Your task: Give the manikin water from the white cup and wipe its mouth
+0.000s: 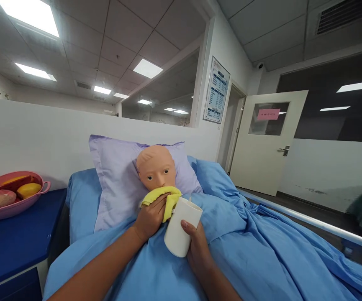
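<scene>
A training manikin's head [155, 165] lies face up against a lilac pillow [118, 175]. My left hand [152, 217] presses a yellow cloth [157, 193] over the manikin's mouth and chin, its fingers closed on the fabric. Just to the right, my right hand [196, 244] is wrapped round a white cup [182, 225], thumb on the near side. The cup leans a little to the right, with its rim close to the cloth. What the cup contains is hidden. A blue quilt [231, 251] covers the manikin below the chin.
On the left, a dark blue bedside cabinet [20, 238] bears a pink basket [14, 209] of fruit. A white bed rail [309, 225] runs along the right side. Beyond it, a cream door [262, 159] stands ajar. A low white wall [58, 133] rises behind the pillow.
</scene>
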`<state>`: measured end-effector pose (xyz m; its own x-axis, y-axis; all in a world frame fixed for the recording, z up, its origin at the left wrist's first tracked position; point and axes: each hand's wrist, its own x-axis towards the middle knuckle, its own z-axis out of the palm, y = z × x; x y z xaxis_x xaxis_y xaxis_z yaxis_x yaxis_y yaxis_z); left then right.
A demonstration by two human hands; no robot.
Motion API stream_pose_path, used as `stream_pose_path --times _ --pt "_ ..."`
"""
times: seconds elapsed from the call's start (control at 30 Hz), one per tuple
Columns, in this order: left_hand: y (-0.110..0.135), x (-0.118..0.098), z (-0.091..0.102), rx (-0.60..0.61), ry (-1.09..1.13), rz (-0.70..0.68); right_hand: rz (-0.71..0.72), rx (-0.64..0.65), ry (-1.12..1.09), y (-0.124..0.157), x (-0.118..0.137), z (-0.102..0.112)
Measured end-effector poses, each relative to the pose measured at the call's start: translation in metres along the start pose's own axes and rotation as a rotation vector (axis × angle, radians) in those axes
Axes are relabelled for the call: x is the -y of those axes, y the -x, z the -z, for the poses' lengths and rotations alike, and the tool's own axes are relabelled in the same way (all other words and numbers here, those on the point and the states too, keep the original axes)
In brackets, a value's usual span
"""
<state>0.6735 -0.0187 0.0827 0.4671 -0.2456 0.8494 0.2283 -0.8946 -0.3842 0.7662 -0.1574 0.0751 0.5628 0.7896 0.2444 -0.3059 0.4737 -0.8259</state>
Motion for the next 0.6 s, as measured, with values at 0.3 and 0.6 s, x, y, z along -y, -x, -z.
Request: stream_pose_path --times 0.3,0.6 --pt "-0.056 0.015 0.024 -0.247 0.033 0.127 -0.004 0.071 -0.033 -0.009 -0.010 0.007" --pt "-0.047 0.005 -0.011 -0.099 -0.204 -0.044 -0.001 0.033 -0.066 -0.004 -0.008 0.006"
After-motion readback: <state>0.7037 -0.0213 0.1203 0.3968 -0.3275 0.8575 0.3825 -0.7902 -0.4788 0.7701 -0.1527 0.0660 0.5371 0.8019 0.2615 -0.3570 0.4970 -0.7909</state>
